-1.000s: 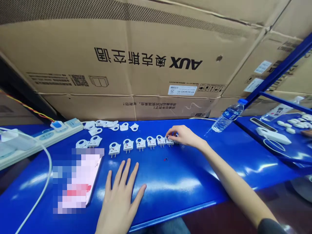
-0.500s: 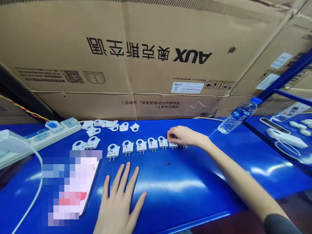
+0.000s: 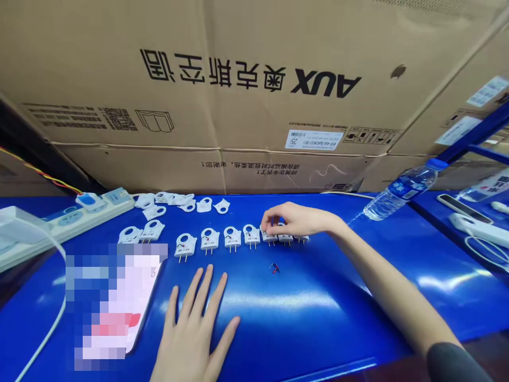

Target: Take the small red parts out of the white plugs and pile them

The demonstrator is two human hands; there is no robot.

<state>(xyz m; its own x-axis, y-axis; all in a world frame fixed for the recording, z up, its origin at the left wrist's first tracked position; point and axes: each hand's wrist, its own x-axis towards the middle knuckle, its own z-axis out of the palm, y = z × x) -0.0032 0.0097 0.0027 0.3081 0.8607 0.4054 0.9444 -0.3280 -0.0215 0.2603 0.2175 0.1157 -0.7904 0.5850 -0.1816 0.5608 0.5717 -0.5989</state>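
Curled right hand (image 3: 298,218) shifts to the next white two-pin plug (image 3: 272,238), nearer the splayed, empty left hand (image 3: 189,334) — progress leftward; right-hand grasp unclear.

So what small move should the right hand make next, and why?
Probably a light pinch by the right hand at the white plug by its curled fingers: they are right there, while the left hand lies flat, apart from the plugs, and small red pieces sit loose in front.

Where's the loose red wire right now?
In the head view, the loose red wire lies slightly right of centre on the blue table, on the wearer's side of the row of white plugs.
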